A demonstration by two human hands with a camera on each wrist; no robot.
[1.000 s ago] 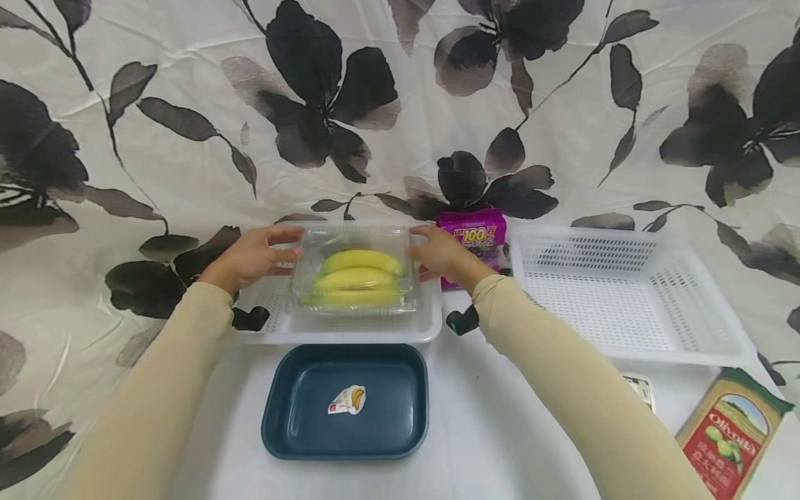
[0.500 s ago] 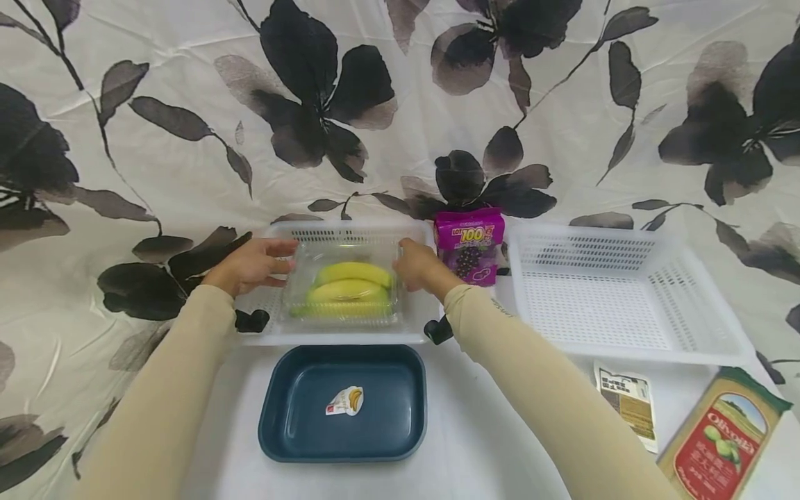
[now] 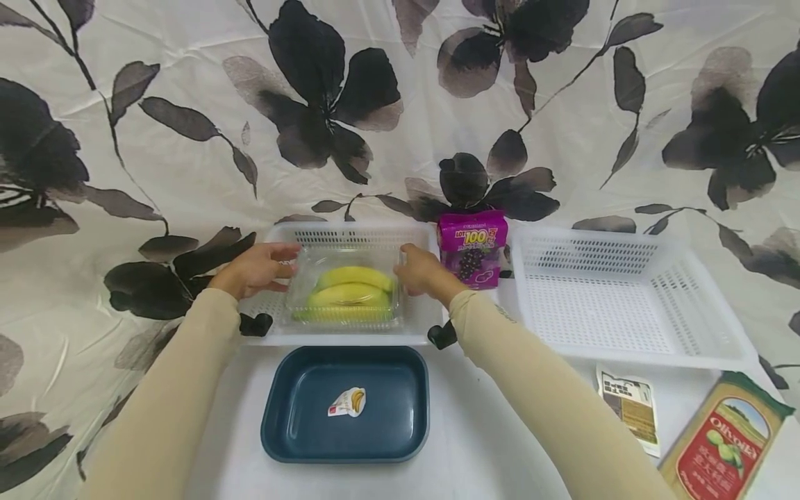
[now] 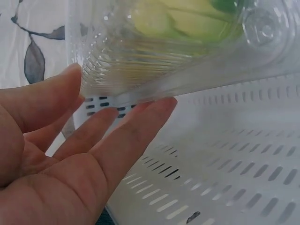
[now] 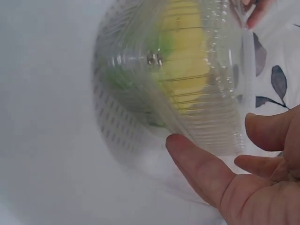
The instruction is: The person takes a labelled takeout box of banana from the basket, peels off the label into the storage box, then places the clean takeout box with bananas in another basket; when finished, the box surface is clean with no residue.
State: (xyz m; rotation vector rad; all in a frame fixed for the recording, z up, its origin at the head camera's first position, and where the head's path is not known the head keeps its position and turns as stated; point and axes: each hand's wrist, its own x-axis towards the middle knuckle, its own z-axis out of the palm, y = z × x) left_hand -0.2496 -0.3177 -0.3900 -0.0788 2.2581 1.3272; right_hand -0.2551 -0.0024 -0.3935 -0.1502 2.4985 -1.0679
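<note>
A clear plastic clamshell box (image 3: 342, 288) with bananas (image 3: 350, 295) inside lies in the left white perforated basket (image 3: 340, 339). My left hand (image 3: 255, 269) is at the box's left side, fingers extended. In the left wrist view, its thumb and fingertips (image 4: 164, 105) are at the box's ribbed corner, fingers nearly straight. At the box's right side is my right hand (image 3: 425, 271). The right wrist view shows its straight forefinger close to the box's lower edge and the thumb apart; whether it presses the plastic, I cannot tell.
In front of the basket stands a dark blue tray (image 3: 345, 451) holding a small banana-picture piece (image 3: 348, 401). A purple grape-print bag (image 3: 473, 250) stands between the left basket and a second white basket (image 3: 594, 312). At right lie a label-printed packet (image 3: 630, 408) and an Olivoilà pack (image 3: 725, 437).
The clamshell box has come down a little into the left basket. My right hand has shifted left and down with it, and my left hand has lowered slightly.
</note>
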